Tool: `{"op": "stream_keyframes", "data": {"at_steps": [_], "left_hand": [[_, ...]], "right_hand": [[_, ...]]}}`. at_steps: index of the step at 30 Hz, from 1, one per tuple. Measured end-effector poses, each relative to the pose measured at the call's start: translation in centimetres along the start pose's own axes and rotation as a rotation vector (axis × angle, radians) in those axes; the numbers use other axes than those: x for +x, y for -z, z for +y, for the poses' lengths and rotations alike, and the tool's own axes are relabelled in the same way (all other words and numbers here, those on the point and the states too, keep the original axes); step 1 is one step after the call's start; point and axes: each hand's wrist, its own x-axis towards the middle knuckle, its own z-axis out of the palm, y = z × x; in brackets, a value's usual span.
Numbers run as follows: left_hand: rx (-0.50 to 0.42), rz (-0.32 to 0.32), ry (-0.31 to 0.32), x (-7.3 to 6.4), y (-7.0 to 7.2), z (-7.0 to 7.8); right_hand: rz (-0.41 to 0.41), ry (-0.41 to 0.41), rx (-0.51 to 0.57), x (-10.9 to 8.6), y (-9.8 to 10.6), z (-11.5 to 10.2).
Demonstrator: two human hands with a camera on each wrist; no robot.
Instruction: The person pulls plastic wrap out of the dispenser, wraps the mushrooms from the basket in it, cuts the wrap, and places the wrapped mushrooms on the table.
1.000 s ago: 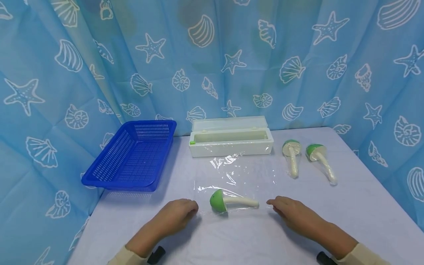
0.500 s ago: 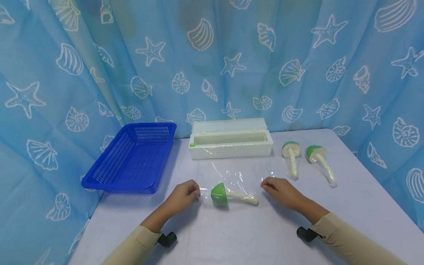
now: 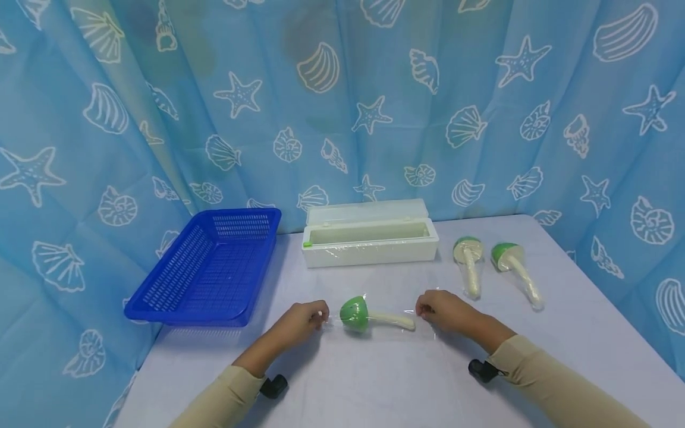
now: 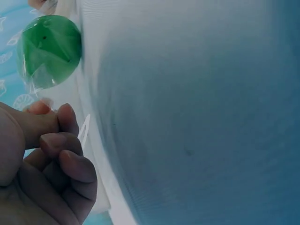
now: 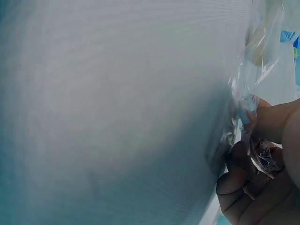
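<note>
A toy mushroom with a green cap and a white stem lies on its side, cap to the left, with clear plastic film over it. At the cap end, my left hand pinches the film between thumb and fingers. Beyond the stem end, my right hand pinches the other side of the film. The left wrist view shows creased film across the green cap. In the right wrist view, bunched clear film runs into the curled fingers of my right hand.
Behind the mushroom stands a long white film box with its lid raised. A blue basket is at the left. Two more mushrooms in film, one upright-facing and one slanted, lie at the right. A blue curtain hangs behind.
Both hands have brought the film from the far side toward me and down over the mushroom. The loose sheet between box and mushroom no longer shows. The head view has tilted slightly up.
</note>
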Motion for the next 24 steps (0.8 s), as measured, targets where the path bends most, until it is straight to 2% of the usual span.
{"op": "stream_keyframes", "data": {"at_steps": [6,9,13,15,18,24], "left_hand": [[0.005,-0.038,-0.03,0.1,-0.3,0.0],[0.023,-0.074,-0.032,0.3,-0.5,0.2],[0.029,-0.126,-0.013,0.5,-0.8,0.7],[0.026,-0.142,0.0,0.5,-0.9,0.9],[0.072,-0.14,0.003,0.4,-0.9,1.1],[0.235,-0.095,0.001,0.5,-1.2,1.5]], "right_hand": [[0.003,0.053,-0.121,-0.4,0.1,-0.7],[0.013,0.162,-0.248,-1.2,0.3,-1.1],[0.04,0.349,-0.433,-2.6,0.4,-1.3],[0.047,0.395,-0.478,-3.2,0.3,-1.4],[0.06,0.411,-0.502,-3.6,0.1,-1.4],[0.089,0.407,-0.547,-3.4,-0.2,-1.5]]}}
